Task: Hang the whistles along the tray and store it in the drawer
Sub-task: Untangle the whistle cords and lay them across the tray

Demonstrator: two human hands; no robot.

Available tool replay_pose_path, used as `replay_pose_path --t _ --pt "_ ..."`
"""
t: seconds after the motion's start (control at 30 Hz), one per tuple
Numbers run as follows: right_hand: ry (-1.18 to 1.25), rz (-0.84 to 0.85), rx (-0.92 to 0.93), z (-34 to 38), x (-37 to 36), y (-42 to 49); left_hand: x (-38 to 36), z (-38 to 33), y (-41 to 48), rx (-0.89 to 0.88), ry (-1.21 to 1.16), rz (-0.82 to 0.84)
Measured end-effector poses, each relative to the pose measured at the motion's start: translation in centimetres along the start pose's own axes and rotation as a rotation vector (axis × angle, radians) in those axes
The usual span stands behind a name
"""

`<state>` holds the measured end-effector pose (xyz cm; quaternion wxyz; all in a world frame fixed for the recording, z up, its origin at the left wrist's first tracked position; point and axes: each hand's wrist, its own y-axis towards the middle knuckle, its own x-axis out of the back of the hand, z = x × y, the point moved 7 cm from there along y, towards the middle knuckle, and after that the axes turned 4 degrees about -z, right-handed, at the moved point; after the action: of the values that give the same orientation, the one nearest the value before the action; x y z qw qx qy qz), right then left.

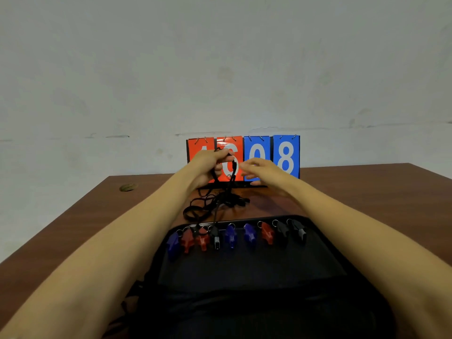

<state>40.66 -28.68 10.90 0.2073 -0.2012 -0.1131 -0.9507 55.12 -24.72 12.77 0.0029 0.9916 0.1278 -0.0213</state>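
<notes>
- Head view: left hand (209,163) pinches a lanyard (234,167), raised, likely to free it from the cord pile (215,204).
- Right hand (263,172) spread beside it, empty.
- Whistles (231,234) hang along the far rim of the tray (244,272), on the table (367,192).

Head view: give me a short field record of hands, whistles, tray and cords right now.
left hand: raised, grips a black lanyard
right hand: open, beside it, holds nothing
whistles: nine in a row at the tray's far rim
tray: black, on the table
cord pile: tangled, behind tray
scoreboard: at table's far edge
</notes>
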Motion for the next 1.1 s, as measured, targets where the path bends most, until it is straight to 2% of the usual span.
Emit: replay_pose_path --t 0.17,0.23,0.33,0.4,0.5,0.57,0.63,0.67,0.7,0.77,0.83,0.97,1.1 --pt "-0.095 0.083 0.071 0.4 -2.2 0.1 -0.2 -0.1 -0.7 -0.018 0.064 0.027" --pt "-0.096 0.043 0.113 0.8 -2.0 0.0 0.9 0.2 -0.4 -0.016 0.147 -0.039" --pt "0.1 -0.098 0.079 1.3 0.1 0.2 4.1 1.5 -0.2 0.033 0.45 -0.204" --pt "0.262 -0.19 0.031 1.4 2.0 0.3 5.6 3.1 -0.3 0.091 0.643 -0.197" --pt "0.319 -0.27 -0.011 1.4 3.6 0.3 6.2 4.8 -0.6 0.167 1.002 -0.156" --pt "0.3 -0.258 -0.02 1.7 3.6 0.2 5.1 4.2 -0.5 0.066 1.154 -0.201" --pt "0.231 -0.211 -0.017 2.2 3.1 0.1 2.7 1.7 -1.2 -0.244 1.071 -0.259" --pt "0.192 -0.19 -0.017 2.4 2.8 0.1 1.2 0.5 -1.8 -0.395 0.969 -0.248" --pt "0.167 -0.176 -0.016 2.6 2.6 0.0 -0.1 0.1 -2.2 -0.468 0.862 -0.185" --pt "0.183 -0.156 -0.012 3.1 2.2 -0.1 -2.8 0.6 -2.9 -0.422 0.72 -0.009" --pt "0.223 -0.128 -0.01 3.7 2.1 -0.3 -4.1 2.0 -2.9 -0.344 0.703 0.061" --pt "0.375 -0.1 -0.014 4.7 3.1 -0.5 -3.7 3.5 -2.1 -0.292 0.61 0.027" --pt "0.585 -0.282 -0.059 4.5 5.9 -0.1 0.8 4.9 -0.9 -0.209 0.78 -0.1"
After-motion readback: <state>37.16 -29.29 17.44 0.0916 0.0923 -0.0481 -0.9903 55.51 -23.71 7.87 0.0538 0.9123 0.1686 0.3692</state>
